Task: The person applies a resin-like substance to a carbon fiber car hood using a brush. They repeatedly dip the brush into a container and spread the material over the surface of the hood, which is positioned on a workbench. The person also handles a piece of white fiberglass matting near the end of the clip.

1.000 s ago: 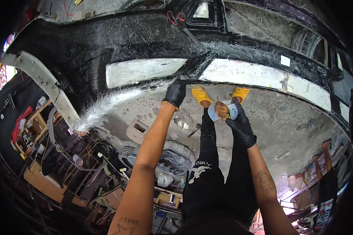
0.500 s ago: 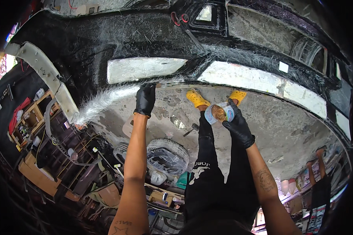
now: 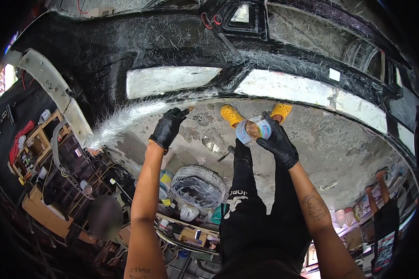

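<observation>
My left hand [image 3: 170, 125], in a black glove, is closed on a small tan-handled tool [image 3: 189, 109], its working end unclear, just below the edge of a black car body panel [image 3: 88, 51]. A band of white loose fibres [image 3: 125, 118] runs along that edge. My right hand [image 3: 277, 144], also gloved, holds a light-blue labelled container [image 3: 255, 129] with amber contents, over my legs and yellow clogs. The panel has long white patches [image 3: 307, 93], and red-handled scissors [image 3: 212, 22] lie on it above.
A curved pale strip [image 3: 56, 86] is at left. A tyre [image 3: 198, 188], wooden box [image 3: 44, 139], cardboard [image 3: 42, 211] and other clutter lie below and left. A small hammer-like tool [image 3: 226, 156] is on the concrete floor. Another person [image 3: 381, 218] stands at far right.
My left hand has moved left along the fibre band, then slightly down off the edge. My right hand has shifted a little left with the container.
</observation>
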A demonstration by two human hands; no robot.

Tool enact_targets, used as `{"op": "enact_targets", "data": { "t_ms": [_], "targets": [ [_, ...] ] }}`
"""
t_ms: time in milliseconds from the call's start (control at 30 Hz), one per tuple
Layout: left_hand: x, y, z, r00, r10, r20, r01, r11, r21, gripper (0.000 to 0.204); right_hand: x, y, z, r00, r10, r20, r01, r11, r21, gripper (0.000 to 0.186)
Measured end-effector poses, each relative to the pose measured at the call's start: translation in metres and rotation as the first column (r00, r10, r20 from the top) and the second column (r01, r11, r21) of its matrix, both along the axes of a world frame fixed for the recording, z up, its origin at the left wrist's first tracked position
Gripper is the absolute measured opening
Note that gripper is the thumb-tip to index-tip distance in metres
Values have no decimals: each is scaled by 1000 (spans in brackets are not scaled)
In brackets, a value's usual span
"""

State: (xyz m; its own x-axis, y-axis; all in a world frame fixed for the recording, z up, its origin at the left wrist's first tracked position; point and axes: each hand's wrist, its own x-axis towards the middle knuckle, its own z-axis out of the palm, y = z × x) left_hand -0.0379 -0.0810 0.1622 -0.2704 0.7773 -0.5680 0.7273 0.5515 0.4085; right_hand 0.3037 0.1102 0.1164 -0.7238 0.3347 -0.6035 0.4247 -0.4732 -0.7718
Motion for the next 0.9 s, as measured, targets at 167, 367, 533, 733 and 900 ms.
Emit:
{"op": "enact_targets", "data": {
  "t_ms": [167, 367, 533, 733, 900],
  "targets": [
    [12, 0, 61, 965, 260, -32, -253, 957, 140, 32, -26, -33, -19, 993, -110, -45, 105, 989, -101, 85],
    [39, -3, 84, 860, 366, 356, -453, 869, 201, 26, -82, -73, -24, 987, -158, 28, 160, 976, -147, 88],
    [34, -7, 30, 992, 104, 69, -112, 987, 111, 26, -130, -108, -31, 989, -139, -49, 139, 990, -1, 89],
    [-28, -30, 37, 867, 321, 381, -441, 850, 287, 21, -172, -117, -38, 978, -208, -4, 208, 978, 14, 89],
    [-69, -36, 46, 810, 453, 371, -556, 794, 244, 18, -173, -112, -67, 958, -285, 20, 284, 958, 44, 87]
  ]
}}
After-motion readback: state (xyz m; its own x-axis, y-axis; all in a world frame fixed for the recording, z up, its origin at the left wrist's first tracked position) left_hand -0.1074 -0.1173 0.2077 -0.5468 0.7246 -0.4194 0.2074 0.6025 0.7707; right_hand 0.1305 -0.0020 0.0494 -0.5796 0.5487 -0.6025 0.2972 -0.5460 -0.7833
